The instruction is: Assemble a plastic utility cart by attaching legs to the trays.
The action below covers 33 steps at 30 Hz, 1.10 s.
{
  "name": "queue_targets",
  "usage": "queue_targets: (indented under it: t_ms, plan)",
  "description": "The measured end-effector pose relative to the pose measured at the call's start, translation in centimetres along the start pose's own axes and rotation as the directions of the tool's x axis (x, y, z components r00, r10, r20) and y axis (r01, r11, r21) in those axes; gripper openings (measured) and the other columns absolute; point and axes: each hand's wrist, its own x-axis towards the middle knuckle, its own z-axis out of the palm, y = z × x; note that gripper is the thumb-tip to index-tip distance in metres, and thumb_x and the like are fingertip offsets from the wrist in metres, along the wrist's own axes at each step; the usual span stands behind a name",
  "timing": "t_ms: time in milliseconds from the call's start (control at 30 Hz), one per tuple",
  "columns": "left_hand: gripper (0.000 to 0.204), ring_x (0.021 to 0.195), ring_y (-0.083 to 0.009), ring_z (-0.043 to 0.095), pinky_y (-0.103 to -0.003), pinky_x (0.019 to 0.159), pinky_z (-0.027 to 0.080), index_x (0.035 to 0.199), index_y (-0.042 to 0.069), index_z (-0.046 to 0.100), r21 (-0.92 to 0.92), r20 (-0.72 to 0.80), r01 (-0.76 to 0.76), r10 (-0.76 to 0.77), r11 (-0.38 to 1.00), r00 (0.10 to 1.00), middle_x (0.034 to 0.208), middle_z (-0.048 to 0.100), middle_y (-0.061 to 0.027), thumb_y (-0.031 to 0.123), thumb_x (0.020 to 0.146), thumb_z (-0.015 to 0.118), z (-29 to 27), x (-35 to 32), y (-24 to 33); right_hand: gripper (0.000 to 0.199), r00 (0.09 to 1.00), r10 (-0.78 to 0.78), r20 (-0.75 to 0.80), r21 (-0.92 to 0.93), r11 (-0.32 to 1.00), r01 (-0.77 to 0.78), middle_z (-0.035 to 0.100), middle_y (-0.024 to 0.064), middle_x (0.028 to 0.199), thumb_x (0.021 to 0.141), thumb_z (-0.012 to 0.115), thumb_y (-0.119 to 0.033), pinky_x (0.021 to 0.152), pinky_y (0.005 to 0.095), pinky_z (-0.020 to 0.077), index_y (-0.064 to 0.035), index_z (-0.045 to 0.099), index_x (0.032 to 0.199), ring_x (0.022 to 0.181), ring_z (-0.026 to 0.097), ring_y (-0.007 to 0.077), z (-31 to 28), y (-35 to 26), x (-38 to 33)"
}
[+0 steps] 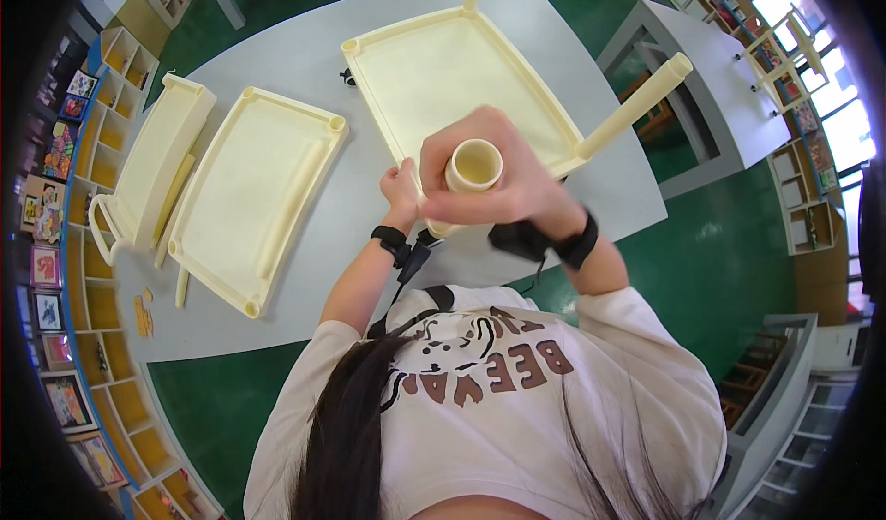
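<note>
In the head view, the right hand [498, 174] is wrapped around the top of a cream plastic tube leg [473, 167], fingers clamped on it just below its open round end, which points up at the camera. The left hand [401, 188] sits just beside it, lower on the same leg; its fingers are mostly hidden, so I cannot tell how they stand. The leg rises at the near corner of an upturned cream plastic tray shelf [443, 68] on the grey tabletop [305, 59], with two more legs [637, 105] fitted at other corners. To the left lie a second tray shelf [249, 197] and a handled cream panel [152, 165].
</note>
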Motion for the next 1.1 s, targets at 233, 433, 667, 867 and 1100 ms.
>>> queue_targets:
  t_ms: [233, 433, 667, 867, 1100]
  plan:
    - [0.022, 0.054, -0.0082, 0.041, -0.025, 0.048, 0.035, 0.057, 0.006, 0.042, 0.005, 0.056, -0.041, 0.041, 0.999, 0.998, 0.056, 0.044, 0.0004, 0.01, 0.073, 0.056, 0.2, 0.1, -0.2, 0.026, 0.511, -0.524, 0.681, 0.668, 0.73, -0.143, 0.053, 0.0038, 0.057, 0.06, 0.068, -0.026, 0.048, 0.0253, 0.0375, -0.0044, 0.052, 0.057, 0.05, 0.05, 0.0167, -1.3, 4.0, 5.5]
    - [0.018, 0.053, -0.0083, 0.042, -0.025, 0.047, 0.035, 0.06, 0.004, 0.047, 0.019, 0.032, -0.034, 0.033, 0.999, 0.999, 0.057, 0.047, -0.0005, 0.012, 0.073, 0.057, 0.4, -0.8, 0.6, 0.018, 0.314, -0.447, 0.838, 0.545, 0.722, -0.427, 0.049, 0.0051, 0.048, 0.054, 0.062, -0.013, 0.038, 0.0217, 0.0325, -0.0001, 0.05, 0.054, 0.04, 0.044, 0.0121, -1.4, 6.1, 5.5]
    - [0.02, 0.051, -0.0083, 0.041, -0.024, 0.046, 0.034, 0.06, 0.003, 0.047, -0.029, 0.023, -0.022, 0.023, 0.999, 0.999, 0.056, 0.047, -0.0006, 0.016, 0.072, 0.058, 0.7, -1.4, 1.6, 0.015, 0.769, -0.173, 0.615, 0.417, 0.9, -0.131, 0.038, 0.0005, 0.045, 0.056, 0.056, -0.003, 0.041, 0.0214, 0.0294, -0.0009, 0.042, 0.05, 0.043, 0.035, 0.009, -1.4, 4.2, 2.7]
    - [0.022, 0.05, -0.0084, 0.04, -0.025, 0.046, 0.033, 0.059, 0.002, 0.048, 0.015, -0.018, -0.04, 0.04, 0.999, 0.999, 0.054, 0.045, 0.0, 0.018, 0.069, 0.059, 0.6, -0.7, 0.2, 0.013, 0.969, 0.211, -0.127, 0.307, 0.937, -0.164, 0.045, 0.0011, 0.048, 0.063, 0.053, -0.002, 0.041, 0.0207, 0.0311, -0.003, 0.045, 0.053, 0.041, 0.039, 0.0071, 0.6, 2.9, 0.2]
    - [0.025, 0.049, -0.0087, 0.039, -0.026, 0.046, 0.032, 0.055, 0.001, 0.049, 0.012, 0.122, -0.247, 0.243, 0.969, 0.962, 0.052, 0.045, 0.0002, 0.019, 0.068, 0.06, -1.1, 3.1, -4.6, 0.012, 0.886, 0.079, -0.457, 0.084, 0.995, -0.046, 0.046, 0.0016, 0.048, 0.068, 0.052, -0.001, 0.039, 0.0195, 0.0317, -0.0012, 0.048, 0.057, 0.041, 0.043, 0.0059, 3.6, 2.2, -1.2]
